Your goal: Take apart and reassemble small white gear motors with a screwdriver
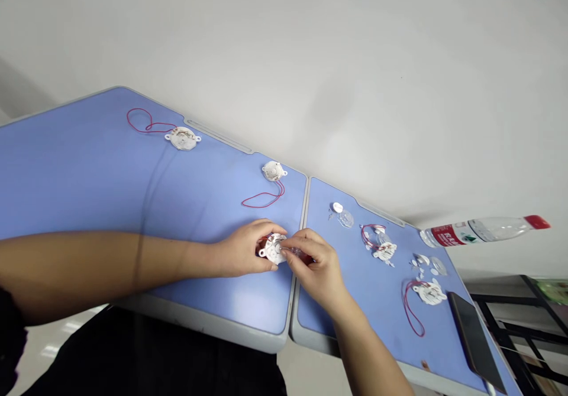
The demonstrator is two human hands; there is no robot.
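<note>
At the far left of the blue desk (80,171), near its back edge, lies a small white round part (182,138) with a red wire loop (144,121) trailing off to its left. Further right, near the seam between the two desks, sits a second white part (273,171) with its own red wire (262,198) curling toward the front.

In front of that, the left hand (242,249) reaches in from the left, its fingers curled around a small white round motor (273,248), which rests on the first desk just beside the seam. The right hand (317,264) comes up from below and meets it, fingertips pinched on the right edge of the same motor; a bit of red wire shows between the two hands. Both hands are closed on the piece and touch each other.

On the right-hand desk (355,301) lie a small white disc with a clear cap (341,213), then a white part wrapped in red wire (379,243), a scatter of tiny white bits (426,263), and another white part with a long red wire (426,293). A dark phone (473,337) lies near the right front corner. Beyond the desk's far right end lies a clear water bottle (483,230) with a red cap and red label, seen on its side.
</note>
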